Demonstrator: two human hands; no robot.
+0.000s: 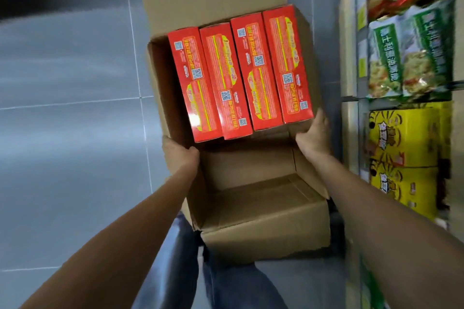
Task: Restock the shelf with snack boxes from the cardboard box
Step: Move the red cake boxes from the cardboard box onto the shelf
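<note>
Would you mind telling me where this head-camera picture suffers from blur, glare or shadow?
Head view: the shelf goods at the right edge are smeared; the tiled floor shows broad glare; the red snack boxes look sharper; the top-left corner is dark.

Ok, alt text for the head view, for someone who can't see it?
The left hand and right hand grip opposite side walls of an open cardboard box holding four red snack boxes side by side. A stocked shelf stands at right.
</note>
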